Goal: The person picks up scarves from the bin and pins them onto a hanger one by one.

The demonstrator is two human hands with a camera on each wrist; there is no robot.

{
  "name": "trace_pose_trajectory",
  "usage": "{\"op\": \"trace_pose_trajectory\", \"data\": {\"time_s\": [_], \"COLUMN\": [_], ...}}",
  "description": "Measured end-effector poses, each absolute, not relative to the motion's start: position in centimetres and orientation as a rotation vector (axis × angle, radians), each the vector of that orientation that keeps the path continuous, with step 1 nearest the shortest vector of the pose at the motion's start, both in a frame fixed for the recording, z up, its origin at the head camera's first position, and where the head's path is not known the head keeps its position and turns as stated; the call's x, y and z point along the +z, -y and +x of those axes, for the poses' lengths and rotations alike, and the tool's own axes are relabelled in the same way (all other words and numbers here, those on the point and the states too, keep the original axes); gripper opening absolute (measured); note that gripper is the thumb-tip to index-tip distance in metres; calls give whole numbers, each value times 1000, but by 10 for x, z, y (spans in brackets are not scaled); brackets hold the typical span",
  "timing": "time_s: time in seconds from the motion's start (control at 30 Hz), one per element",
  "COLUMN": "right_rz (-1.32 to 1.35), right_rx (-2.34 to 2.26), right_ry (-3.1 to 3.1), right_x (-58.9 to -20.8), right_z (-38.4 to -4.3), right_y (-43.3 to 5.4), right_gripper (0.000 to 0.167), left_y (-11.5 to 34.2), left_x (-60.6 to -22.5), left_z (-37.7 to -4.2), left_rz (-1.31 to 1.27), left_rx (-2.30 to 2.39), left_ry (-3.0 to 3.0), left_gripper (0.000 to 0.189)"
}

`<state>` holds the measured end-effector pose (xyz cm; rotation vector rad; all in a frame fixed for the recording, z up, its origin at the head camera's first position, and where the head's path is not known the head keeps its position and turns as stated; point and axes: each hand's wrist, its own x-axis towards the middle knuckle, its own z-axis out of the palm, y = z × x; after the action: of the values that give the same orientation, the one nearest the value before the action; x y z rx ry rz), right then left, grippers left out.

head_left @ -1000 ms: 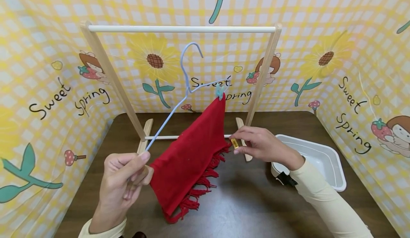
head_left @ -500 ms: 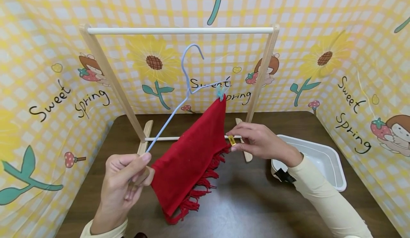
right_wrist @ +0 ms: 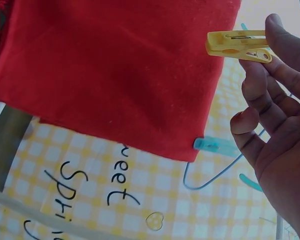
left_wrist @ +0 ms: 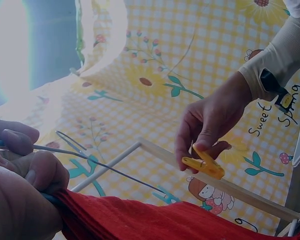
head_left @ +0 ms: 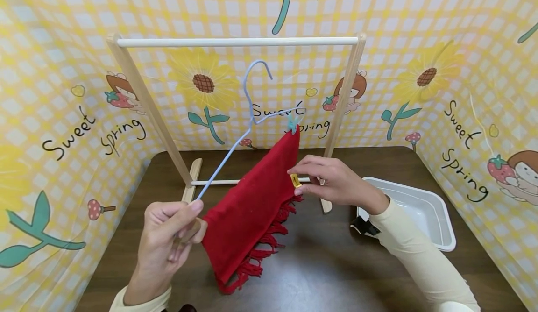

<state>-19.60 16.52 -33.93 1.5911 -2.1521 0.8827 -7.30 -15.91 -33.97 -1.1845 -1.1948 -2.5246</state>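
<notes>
In the head view my left hand [head_left: 168, 242] grips the lower left end of a light blue wire clothes hanger [head_left: 230, 155] together with a corner of a red fringed scarf [head_left: 252, 200]. The scarf hangs slanted below the hanger, its fringe toward the table. A teal clothespin [head_left: 293, 125] clips the scarf's far upper corner at the hanger's other end. My right hand [head_left: 336, 181] pinches a yellow clothespin [head_left: 296, 180] between thumb and fingers, overlapping the scarf's right edge in this view. The right wrist view shows the yellow clothespin [right_wrist: 235, 45] in front of the red cloth.
Behind the scarf stands a wooden rack with a white top bar [head_left: 237, 42] and a white lower bar. A white plastic basin [head_left: 443, 209] sits on the dark wooden table [head_left: 319, 265] at the right. Yellow checked cloth [head_left: 462, 31] surrounds the table.
My right hand has moved left with the yellow clothespin, from beside the scarf to in front of its right edge. The hanger and scarf have shifted slightly right with my left hand.
</notes>
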Motion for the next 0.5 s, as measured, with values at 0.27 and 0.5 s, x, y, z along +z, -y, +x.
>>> {"op": "trace_pose_trajectory", "data": {"time_s": [0.27, 0.5], "right_rz": [1625, 1639], "right_rx": [882, 877], "right_ry": [2093, 2047], "right_x": [-330, -322], "right_z": [-196, -194], "right_y": [-153, -144], "right_gripper": [40, 42], "left_y": [158, 157], "left_x": [-339, -339], "left_z": [-73, -74], "left_rz": [-1183, -1210], "left_rx": [-2527, -2511], "left_ry": [1205, 1221], "left_gripper": [50, 50]}}
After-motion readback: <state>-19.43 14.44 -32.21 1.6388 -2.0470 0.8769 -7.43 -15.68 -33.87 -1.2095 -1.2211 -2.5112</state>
